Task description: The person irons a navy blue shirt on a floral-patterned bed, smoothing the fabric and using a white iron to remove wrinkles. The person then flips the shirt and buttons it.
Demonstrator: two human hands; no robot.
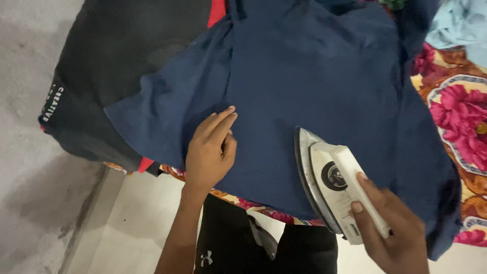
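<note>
Head view: right hand (393,228) grips iron (332,185) near shirt (314,86) hem; left hand (210,149) flat, released.

Right hand (393,231) grips white iron (332,182); left hand (210,149) flattens navy garment (309,76).

Two labels show here, and I see no packages, signs or screens. On the black garment (101,66) at my far left, a short line of white printed lettering (52,104) runs slantwise near its lower left edge. On the body of the white iron (337,187) sits a round black label (333,176) with small pale markings, just ahead of the handle
</note>
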